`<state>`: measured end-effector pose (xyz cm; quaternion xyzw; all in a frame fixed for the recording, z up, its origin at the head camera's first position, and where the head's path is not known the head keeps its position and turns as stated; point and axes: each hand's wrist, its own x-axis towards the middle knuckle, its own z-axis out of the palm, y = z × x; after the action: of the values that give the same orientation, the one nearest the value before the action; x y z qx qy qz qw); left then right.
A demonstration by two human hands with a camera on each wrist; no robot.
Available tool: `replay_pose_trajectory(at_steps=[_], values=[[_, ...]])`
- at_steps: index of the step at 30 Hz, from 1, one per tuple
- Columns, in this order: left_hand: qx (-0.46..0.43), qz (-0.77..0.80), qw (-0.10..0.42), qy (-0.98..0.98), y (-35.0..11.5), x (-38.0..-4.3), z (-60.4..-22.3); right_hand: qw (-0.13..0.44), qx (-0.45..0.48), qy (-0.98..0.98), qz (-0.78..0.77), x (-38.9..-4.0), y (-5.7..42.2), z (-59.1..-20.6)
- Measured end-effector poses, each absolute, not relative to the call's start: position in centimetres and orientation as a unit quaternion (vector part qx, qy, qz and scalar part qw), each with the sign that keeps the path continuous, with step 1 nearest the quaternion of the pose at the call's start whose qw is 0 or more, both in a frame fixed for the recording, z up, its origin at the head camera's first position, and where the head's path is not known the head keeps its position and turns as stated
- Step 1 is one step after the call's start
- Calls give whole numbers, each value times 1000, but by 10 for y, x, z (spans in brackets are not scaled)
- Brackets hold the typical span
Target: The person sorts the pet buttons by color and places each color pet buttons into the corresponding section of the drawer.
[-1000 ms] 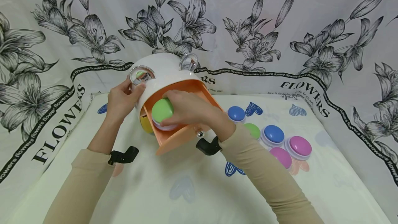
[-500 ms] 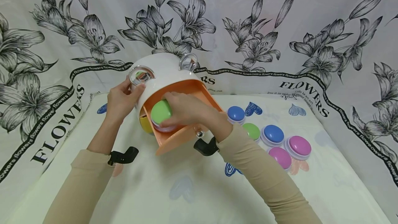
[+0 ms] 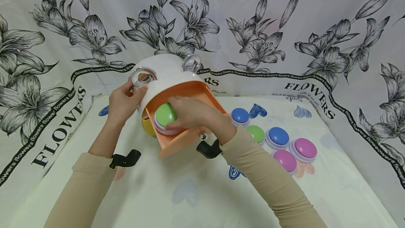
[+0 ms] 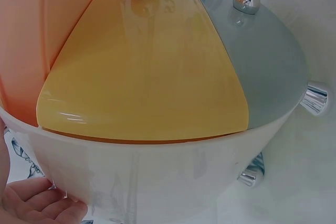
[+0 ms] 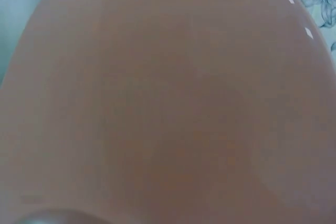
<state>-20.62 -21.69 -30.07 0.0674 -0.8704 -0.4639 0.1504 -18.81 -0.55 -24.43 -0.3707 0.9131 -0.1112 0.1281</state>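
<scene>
A glossy white rounded drawer cabinet (image 3: 167, 68) stands on the table, its orange drawer (image 3: 177, 145) pulled out. My left hand (image 3: 122, 103) grips the cabinet's left edge by a chrome ring, thumb in front; some fingers (image 4: 44, 200) show against the white side in the left wrist view. Inside the orange drawer, my right hand (image 3: 191, 113) holds a round push button (image 3: 166, 114) with a green domed top and whitish base, thumb at its near side. Other right fingers are partly hidden. Only a blurred, close orange-brown surface (image 5: 168, 103) fills most of the right wrist view.
Right of the cabinet lie more round buttons: two blue, such as the blue button (image 3: 278, 135), one green (image 3: 255, 133) and two pink, such as the pink button (image 3: 304, 148). A yellow drawer (image 4: 142, 72) and a grey-blue drawer (image 4: 265, 56) have chrome knobs.
My right hand and the green button have shifted slightly downward inside the orange drawer, and more of the button's pale base shows. The left hand and the cabinet stay put.
</scene>
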Motion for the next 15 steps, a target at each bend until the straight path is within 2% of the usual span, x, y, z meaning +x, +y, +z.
replay_pose_trajectory(at_steps=[5, 15], values=[[71, -464, 146, -871, -217, -206, -301, 123, -361, 914, -140, -187, -3, -242], [75, -473, 139, -867, -217, -205, -299, 33, -330, 913, -239, -182, 17, -240]])
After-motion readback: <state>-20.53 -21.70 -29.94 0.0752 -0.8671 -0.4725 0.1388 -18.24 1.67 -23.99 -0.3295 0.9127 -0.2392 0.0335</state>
